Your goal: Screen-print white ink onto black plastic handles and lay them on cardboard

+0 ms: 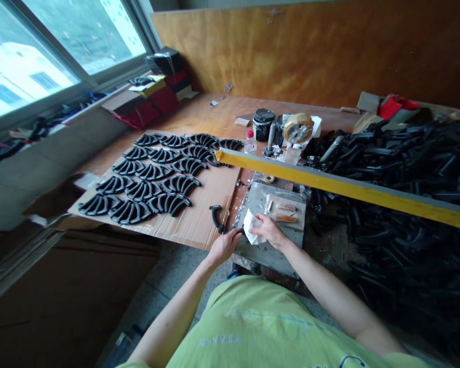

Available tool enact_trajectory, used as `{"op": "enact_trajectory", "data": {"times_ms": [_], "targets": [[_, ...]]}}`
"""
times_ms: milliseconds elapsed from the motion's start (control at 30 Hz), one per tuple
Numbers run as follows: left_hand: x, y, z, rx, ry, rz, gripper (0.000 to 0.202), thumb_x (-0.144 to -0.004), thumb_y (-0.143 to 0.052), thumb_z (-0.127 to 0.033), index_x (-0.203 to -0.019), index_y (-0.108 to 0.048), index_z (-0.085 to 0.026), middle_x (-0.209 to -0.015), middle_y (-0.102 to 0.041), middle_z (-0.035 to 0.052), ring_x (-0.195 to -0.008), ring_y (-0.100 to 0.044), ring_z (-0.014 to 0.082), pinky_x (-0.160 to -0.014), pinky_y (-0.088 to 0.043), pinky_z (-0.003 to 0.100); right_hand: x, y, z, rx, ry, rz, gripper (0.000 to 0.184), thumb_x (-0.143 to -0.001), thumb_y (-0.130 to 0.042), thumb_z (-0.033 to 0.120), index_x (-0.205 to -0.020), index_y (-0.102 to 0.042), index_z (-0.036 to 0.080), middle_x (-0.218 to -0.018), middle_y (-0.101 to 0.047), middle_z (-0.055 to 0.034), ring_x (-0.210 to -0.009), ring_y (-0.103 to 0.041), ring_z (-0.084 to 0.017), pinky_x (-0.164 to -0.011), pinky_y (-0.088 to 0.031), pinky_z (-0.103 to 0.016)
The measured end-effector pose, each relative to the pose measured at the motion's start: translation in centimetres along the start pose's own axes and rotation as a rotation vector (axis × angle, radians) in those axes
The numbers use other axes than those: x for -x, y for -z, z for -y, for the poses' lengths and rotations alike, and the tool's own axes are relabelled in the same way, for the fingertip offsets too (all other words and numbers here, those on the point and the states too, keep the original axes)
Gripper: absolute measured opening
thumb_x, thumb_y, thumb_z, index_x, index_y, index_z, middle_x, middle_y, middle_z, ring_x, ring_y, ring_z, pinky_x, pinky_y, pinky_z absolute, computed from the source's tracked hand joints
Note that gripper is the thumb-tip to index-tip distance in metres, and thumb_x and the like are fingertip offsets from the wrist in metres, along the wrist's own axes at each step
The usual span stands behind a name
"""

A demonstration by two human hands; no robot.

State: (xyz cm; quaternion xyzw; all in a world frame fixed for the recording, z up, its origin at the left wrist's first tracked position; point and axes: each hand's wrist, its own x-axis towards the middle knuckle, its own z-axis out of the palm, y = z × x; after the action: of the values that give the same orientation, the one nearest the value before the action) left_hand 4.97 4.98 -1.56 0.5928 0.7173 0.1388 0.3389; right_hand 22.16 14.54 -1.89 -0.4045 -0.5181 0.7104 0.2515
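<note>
In front of my body, my left hand [224,246] is closed around one end of a black curved handle, most of which is hidden by my fingers and the cloth. A crumpled white cloth [252,228] is pinched in my right hand [271,231] and pressed against the other end of that handle. Just beyond my left hand, a single black curved handle [215,217] lies on the edge of a cardboard sheet [199,230]. Farther left on the cardboard, many similar handles [138,189] rest in fanned rows.
A yellow bar [329,183] crosses the bench toward the right. Beyond it, a large heap of black parts [398,168] fills the right side. Wooden-handled tools [286,218] lie on a grey board [260,250]. Black pots [263,124] and a tape roll [298,128] stand behind.
</note>
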Motion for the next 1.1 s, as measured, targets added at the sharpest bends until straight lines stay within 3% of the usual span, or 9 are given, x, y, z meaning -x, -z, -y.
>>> {"op": "enact_trajectory", "data": {"times_ms": [133,267,367,467,533,633,767,900,1100], "targets": [[0.6,0.5,-0.4,0.262,-0.046,-0.008,0.053,-0.091,-0.035,-0.051,-0.118,-0.063,-0.016,-0.076,-0.067,0.0053,-0.067,-0.059,0.0164,-0.061,-0.041,0.023,0.6,-0.2,0.6,0.077,0.123,0.018,0.05,-0.056,-0.077,0.026,-0.1,-0.056,0.018,-0.086,-0.063,0.0028,-0.075,-0.056,-0.013,-0.07,-0.044,-0.024],[0.6,0.9,-0.6,0.483,-0.004,0.045,0.064,-0.087,-0.038,-0.059,-0.119,-0.06,-0.009,-0.057,-0.047,-0.0025,-0.052,-0.04,0.0111,-0.049,-0.03,0.022,1.5,-0.1,0.6,0.16,0.098,-0.008,0.036,-0.061,-0.073,0.027,-0.091,-0.056,0.018,-0.077,-0.062,0.0034,-0.068,-0.055,-0.012,-0.062,-0.043,-0.023],[0.6,1.3,-1.1,0.533,0.007,0.072,0.065,-0.086,-0.041,-0.06,-0.118,-0.06,-0.008,-0.056,-0.039,-0.0044,-0.053,-0.034,0.0098,-0.048,-0.026,0.021,1.1,-0.4,0.7,0.22,0.113,-0.051,0.033,-0.06,-0.074,0.027,-0.086,-0.057,0.017,-0.073,-0.062,0.0035,-0.066,-0.055,-0.013,-0.059,-0.043,-0.023],[0.8,1.5,-2.1,0.545,-0.033,0.177,0.061,-0.085,-0.044,-0.06,-0.113,-0.063,-0.009,-0.058,-0.038,-0.0046,-0.054,-0.033,0.0091,-0.048,-0.025,0.021,-0.1,-0.5,0.9,0.203,0.129,-0.149,0.028,-0.059,-0.074,0.029,-0.079,-0.058,0.016,-0.07,-0.062,0.0023,-0.064,-0.055,-0.014,-0.056,-0.043,-0.023],[0.9,1.4,-2.8,0.582,-0.039,0.238,0.061,-0.085,-0.044,-0.059,-0.115,-0.062,-0.01,-0.058,-0.035,-0.0054,-0.053,-0.032,0.0084,-0.048,-0.024,0.02,-0.7,-0.2,1.3,0.106,0.1,-0.275,0.029,-0.06,-0.072,0.032,-0.08,-0.058,0.016,-0.071,-0.063,0.0009,-0.06,-0.055,-0.013,-0.051,-0.042,-0.023],[0.9,1.4,-3.5,0.637,0.01,0.227,0.062,-0.085,-0.043,-0.059,-0.119,-0.059,-0.01,-0.058,-0.032,-0.0063,-0.051,-0.03,0.0078,-0.047,-0.024,0.02,-0.2,1.0,2.0,-0.109,0.083,-0.417,0.038,-0.06,-0.072,0.034,-0.091,-0.057,0.017,-0.079,-0.065,-0.0009,-0.059,-0.054,-0.013,-0.047,-0.041,-0.022],[0.4,1.6,-3.7,0.67,0.038,0.224,0.063,-0.083,-0.045,-0.062,-0.114,-0.06,-0.009,-0.058,-0.03,-0.0066,-0.051,-0.029,0.0075,-0.046,-0.022,0.019,2.9,1.7,2.8,-0.174,0.192,-0.306,0.045,-0.061,-0.074,0.028,-0.102,-0.056,0.02,-0.091,-0.066,-0.001,-0.075,-0.059,-0.015,-0.064,-0.047,-0.025],[0.2,1.7,-4.4,0.698,-0.015,0.241,0.064,-0.083,-0.046,-0.062,-0.115,-0.061,-0.009,-0.059,-0.029,-0.0063,-0.053,-0.026,0.0072,-0.047,-0.021,0.019,4.5,1.1,3.1,0.005,0.178,-0.218,0.034,-0.061,-0.073,0.029,-0.09,-0.058,0.018,-0.08,-0.065,0.0013,-0.071,-0.057,-0.015,-0.063,-0.045,-0.023],[0.4,0.9,-6.7,0.586,-0.101,0.295,0.065,-0.085,-0.044,-0.06,-0.121,-0.059,-0.008,-0.056,-0.029,-0.0065,-0.052,-0.026,0.008,-0.047,-0.019,0.02,2.7,2.9,2.4,0.176,0.206,-0.424,0.025,-0.062,-0.068,0.031,-0.081,-0.059,0.018,-0.082,-0.067,-0.0015,-0.075,-0.059,-0.017,-0.065,-0.046,-0.025]]}}
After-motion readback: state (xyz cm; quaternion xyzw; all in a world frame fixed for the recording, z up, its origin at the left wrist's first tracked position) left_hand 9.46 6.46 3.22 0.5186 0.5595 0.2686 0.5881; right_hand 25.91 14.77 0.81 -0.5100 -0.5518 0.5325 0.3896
